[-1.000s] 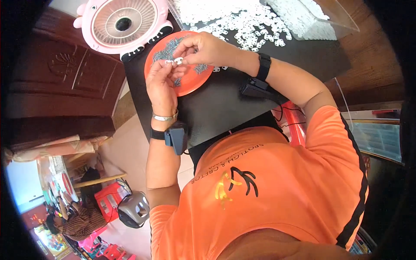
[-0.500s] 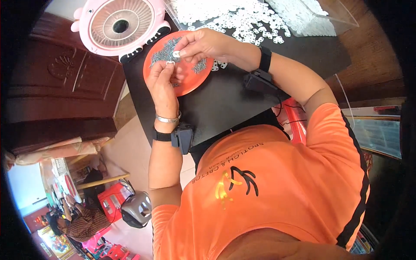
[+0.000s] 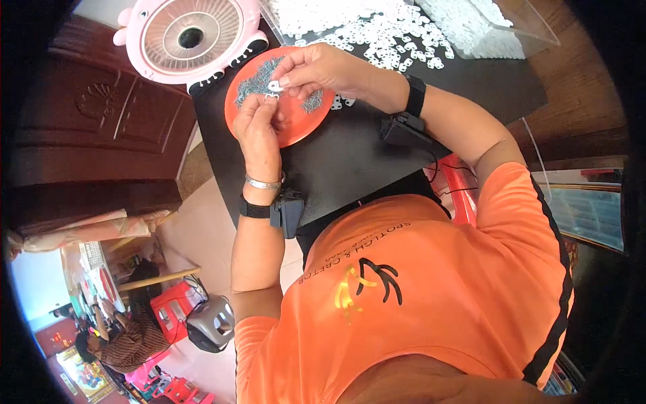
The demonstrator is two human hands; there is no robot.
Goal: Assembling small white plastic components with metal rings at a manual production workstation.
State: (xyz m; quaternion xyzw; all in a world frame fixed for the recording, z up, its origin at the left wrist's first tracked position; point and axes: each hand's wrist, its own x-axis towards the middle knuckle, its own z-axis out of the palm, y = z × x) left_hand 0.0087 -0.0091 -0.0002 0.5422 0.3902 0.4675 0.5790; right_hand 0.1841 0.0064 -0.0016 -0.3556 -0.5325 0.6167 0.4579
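Observation:
Over a round orange-red plate (image 3: 303, 128), my two hands are close together. My right hand (image 3: 316, 73) pinches a small white plastic clip (image 3: 274, 86) between thumb and fingers. Just below it, my left hand (image 3: 258, 121) is closed on another small white plastic piece (image 3: 271, 96), whose far edge shows past the fingertips. The two white pieces almost meet; whether they touch I cannot tell. Grey metal screws or nails (image 3: 254, 85) lie heaped on the plate, with a smaller pile (image 3: 312, 102) under my right hand.
A pink animal-shaped fan (image 3: 192, 37) stands beyond the plate on the left. Many loose white pieces (image 3: 404, 40) spread over the dark table (image 3: 336, 168), beside a clear plastic bin (image 3: 531, 30). Another person (image 3: 131, 343) sits farther off at lower left.
My hands have come slightly closer, bringing the two white pieces nearly together. The whole view has shifted a little.

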